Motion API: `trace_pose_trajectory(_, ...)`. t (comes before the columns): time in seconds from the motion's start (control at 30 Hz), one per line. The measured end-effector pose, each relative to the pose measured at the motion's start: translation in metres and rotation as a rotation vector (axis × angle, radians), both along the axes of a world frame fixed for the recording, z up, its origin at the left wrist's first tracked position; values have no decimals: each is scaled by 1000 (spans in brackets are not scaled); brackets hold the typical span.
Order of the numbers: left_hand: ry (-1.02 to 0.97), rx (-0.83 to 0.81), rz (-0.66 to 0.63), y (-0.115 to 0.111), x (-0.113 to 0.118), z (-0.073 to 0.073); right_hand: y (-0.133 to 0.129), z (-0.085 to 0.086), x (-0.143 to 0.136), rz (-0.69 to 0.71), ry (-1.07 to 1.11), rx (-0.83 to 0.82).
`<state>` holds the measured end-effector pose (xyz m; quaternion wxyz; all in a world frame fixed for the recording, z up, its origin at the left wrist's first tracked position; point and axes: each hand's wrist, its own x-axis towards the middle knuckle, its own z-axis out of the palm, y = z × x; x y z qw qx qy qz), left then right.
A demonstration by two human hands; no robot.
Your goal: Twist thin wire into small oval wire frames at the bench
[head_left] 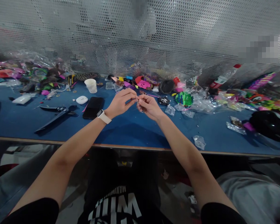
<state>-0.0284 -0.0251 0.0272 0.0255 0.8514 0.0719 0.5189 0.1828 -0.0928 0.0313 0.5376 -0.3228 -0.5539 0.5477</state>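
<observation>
Both my hands meet above the middle of the blue table. My left hand, with a white-banded watch on its wrist, pinches one end of a small reddish-brown item. The fingers of my right hand close on the same item from the other side, and part of it hangs below the fingertips. Its exact shape is too small to tell. A black phone lies left of my left wrist, beside a white rounded case.
Black scissors-like tools lie at the left. A white cup, colourful pieces and a green round item line the back. Plastic bags, a bottle and a black glossy object are at the right. Perforated metal rises behind.
</observation>
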Motion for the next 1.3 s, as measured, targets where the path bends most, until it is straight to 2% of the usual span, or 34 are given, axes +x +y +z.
trace_pose_trajectory(0.2,-81,-76,51,5,0,-1,4,0,4,-104,-35,-10)
trace_pose_trajectory(0.33,-49,-128,82,4,-2,3,8,1,10,-179,-103,-28)
trace_pose_trajectory(0.47,34,-171,114,1,-1,3,9,1,16,-263,-207,85)
trace_pose_trajectory(0.63,85,-385,91,3,8,-6,9,-4,17,-389,-418,286)
trace_pose_trajectory(0.77,138,-458,41,10,9,-12,9,-8,17,-385,-504,344)
trace_pose_trajectory(0.97,140,-569,-15,15,5,-8,10,-7,18,-366,-556,383)
trace_pose_trajectory(1.2,125,-750,-173,23,5,-14,8,-1,19,-341,-635,438)
trace_pose_trajectory(1.3,152,-771,-209,26,4,-16,8,-1,21,-315,-687,461)
